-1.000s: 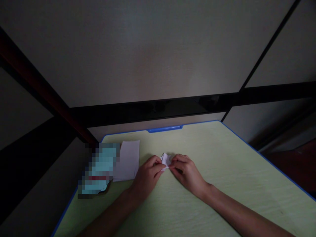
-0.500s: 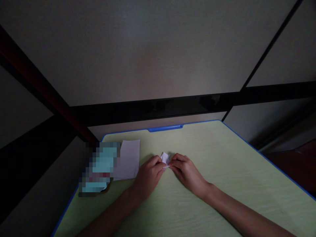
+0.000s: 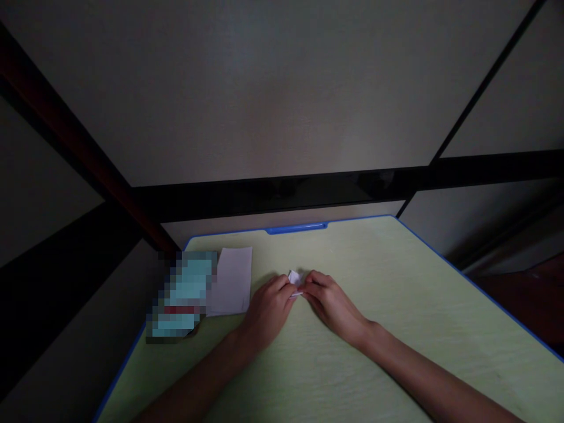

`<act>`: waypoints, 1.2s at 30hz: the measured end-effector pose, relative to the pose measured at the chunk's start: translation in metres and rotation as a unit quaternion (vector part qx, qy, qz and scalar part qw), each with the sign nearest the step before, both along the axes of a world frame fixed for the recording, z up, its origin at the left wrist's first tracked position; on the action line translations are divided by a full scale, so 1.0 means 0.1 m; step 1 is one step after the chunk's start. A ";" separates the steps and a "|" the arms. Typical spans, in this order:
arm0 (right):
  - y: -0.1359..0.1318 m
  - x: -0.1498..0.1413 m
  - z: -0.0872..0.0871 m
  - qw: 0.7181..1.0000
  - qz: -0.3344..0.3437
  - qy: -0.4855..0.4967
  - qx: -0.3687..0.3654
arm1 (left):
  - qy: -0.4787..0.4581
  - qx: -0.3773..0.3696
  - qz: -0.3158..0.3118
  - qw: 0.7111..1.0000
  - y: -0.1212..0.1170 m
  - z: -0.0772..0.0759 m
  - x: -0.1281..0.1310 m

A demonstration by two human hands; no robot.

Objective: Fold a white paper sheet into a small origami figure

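Between my two hands is a small piece of folded white paper (image 3: 295,278), its peaked part pointing away from me and a narrow folded edge facing me. My left hand (image 3: 269,308) pinches its left side between thumb and fingers. From the other side my right hand (image 3: 331,306) is closed on the right end, thumb and fingertips pressed together. The fingers cover much of the paper, so its full shape is hidden. Both hands rest low over the middle of the table.
The pale wood-look table (image 3: 396,282) has a blue rim and a blue trough (image 3: 297,228) at its far edge. White paper sheets (image 3: 231,282) lie left of my hands, beside a pixelated flat object (image 3: 187,294). A panelled wall (image 3: 282,106) rises behind the table.
My fingers have drawn slightly closer together over the folded paper, and less of its peaked part shows. The view has shifted a little.
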State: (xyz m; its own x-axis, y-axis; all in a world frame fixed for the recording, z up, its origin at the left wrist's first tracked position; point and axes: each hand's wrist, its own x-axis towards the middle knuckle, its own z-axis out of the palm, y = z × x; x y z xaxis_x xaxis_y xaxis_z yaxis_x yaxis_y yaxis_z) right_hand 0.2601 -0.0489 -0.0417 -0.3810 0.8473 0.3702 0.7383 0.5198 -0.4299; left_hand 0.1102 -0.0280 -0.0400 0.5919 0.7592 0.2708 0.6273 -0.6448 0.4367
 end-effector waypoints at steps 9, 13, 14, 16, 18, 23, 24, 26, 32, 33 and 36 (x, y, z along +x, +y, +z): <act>0.05 -0.02 0.09 0.994 0.016 -0.103 0.018 | -0.078 -0.064 0.007 0.995 0.04 -0.06 -0.01; 0.14 0.00 0.13 0.995 0.054 -0.084 -0.008 | -0.114 -0.096 0.007 0.989 0.10 -0.09 -0.02; 0.17 0.00 0.14 0.995 0.063 -0.072 -0.020 | -0.117 -0.102 0.009 0.988 0.12 -0.08 -0.02; 0.23 0.01 0.16 0.995 0.079 -0.049 -0.048 | -0.117 -0.113 0.012 0.987 0.15 -0.07 -0.01; 0.28 0.02 0.18 0.993 0.089 -0.036 -0.074 | -0.117 -0.119 0.016 0.986 0.17 -0.05 0.01; 0.36 0.03 0.18 0.990 0.097 -0.011 -0.100 | -0.136 -0.141 0.054 0.979 0.18 -0.02 0.03; 0.36 0.03 0.17 0.990 0.098 0.001 -0.102 | -0.144 -0.152 0.058 0.976 0.18 -0.03 0.03; 0.37 0.04 0.14 0.988 0.101 0.025 -0.111 | -0.161 -0.174 0.059 0.970 0.19 -0.03 0.03; 0.41 0.05 0.09 0.981 0.097 0.068 -0.155 | -0.182 -0.219 0.052 0.957 0.23 -0.03 0.01; 0.41 0.05 0.09 0.980 0.093 0.074 -0.162 | -0.176 -0.227 0.051 0.957 0.24 -0.02 0.02; 0.41 0.05 0.09 0.980 0.076 0.080 -0.165 | -0.164 -0.242 0.044 0.955 0.30 0.02 0.03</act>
